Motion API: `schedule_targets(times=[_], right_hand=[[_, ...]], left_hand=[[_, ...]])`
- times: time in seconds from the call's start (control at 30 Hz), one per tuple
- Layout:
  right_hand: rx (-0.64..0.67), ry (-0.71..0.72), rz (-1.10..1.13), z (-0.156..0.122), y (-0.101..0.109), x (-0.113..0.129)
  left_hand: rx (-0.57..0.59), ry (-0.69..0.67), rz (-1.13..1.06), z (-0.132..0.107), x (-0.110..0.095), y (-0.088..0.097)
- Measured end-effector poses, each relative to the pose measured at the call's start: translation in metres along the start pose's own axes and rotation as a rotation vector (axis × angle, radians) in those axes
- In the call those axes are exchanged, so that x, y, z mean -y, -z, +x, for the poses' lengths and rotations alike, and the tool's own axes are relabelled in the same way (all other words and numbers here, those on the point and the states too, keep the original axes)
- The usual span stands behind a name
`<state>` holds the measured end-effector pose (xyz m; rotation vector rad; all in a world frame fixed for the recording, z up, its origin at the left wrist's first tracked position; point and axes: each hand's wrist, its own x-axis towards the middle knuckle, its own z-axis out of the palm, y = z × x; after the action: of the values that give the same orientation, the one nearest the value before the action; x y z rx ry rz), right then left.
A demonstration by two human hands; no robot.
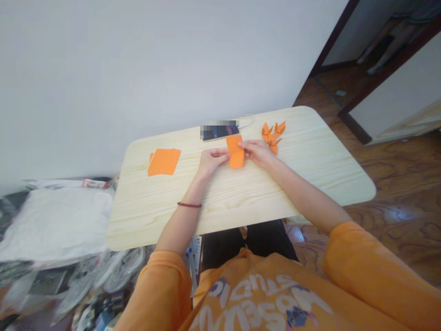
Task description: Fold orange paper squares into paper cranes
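Orange paper strip [235, 158] centre stage, up btw both hands, over the mid-to-far part of the pale wood-grain table [248, 197], long side running roughly away from the wearer. L hand [212, 161] has its L edge, thumb & fingertips pinched tight, no gap to speak of; R hand [259, 151] is on the R edge, thumb over the top face, fingers closed on it too. Just past the strip, a phone [220, 132], screen partly pixelated, w/ a white cable [251, 121] near its R end. Over on the R, close by the R hand, a cluster of folded orange paper figures [274, 137], exact no. hard to tell. Far L, well apart from the L hand: flat orange sheets [164, 162], slightly misaligned. Dark red bracelet [189, 205] on the L wrist, plain wall [172, 64] behind.
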<state>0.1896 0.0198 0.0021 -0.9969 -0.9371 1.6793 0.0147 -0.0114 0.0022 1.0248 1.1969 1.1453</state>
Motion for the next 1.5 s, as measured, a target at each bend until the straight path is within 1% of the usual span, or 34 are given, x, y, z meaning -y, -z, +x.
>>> schedule_targets(times=[0.13,0.27,0.47,0.63,0.8,1.0,1.2,1.5], right_hand=[[-0.033,0.019,-0.023,0.0018,0.0008,-0.0019],[-0.055,0.045,-0.080,0.0003,-0.0010,-0.0028],[-0.030,0.042,-0.119,-0.0024,-0.0042,-0.0049],[-0.019,0.038,-0.129,-0.0014,-0.0028,-0.0068],[-0.010,0.030,-0.116,-0.0027,-0.0045,-0.0042],[-0.003,0.028,-0.029,-0.0023,-0.0058,-0.0022],[-0.022,0.045,-0.046,0.0000,-0.0026,-0.0048],[-0.045,0.077,-0.077,-0.0025,-0.0056,-0.0049]], left_hand=[[0.021,-0.001,0.023,-0.0025,-0.0027,-0.0006],[0.021,-0.002,-0.033,-0.0025,-0.0021,-0.0024],[-0.067,-0.008,-0.163,-0.0006,0.0004,-0.0063],[-0.120,-0.005,-0.160,-0.0008,-0.0007,-0.0071],[-0.116,-0.030,-0.141,0.0001,0.0006,-0.0057],[-0.092,-0.022,-0.112,0.0017,0.0041,-0.0038],[-0.081,-0.038,-0.085,0.0012,0.0045,-0.0032],[-0.080,-0.058,-0.045,-0.0010,0.0010,-0.0041]])
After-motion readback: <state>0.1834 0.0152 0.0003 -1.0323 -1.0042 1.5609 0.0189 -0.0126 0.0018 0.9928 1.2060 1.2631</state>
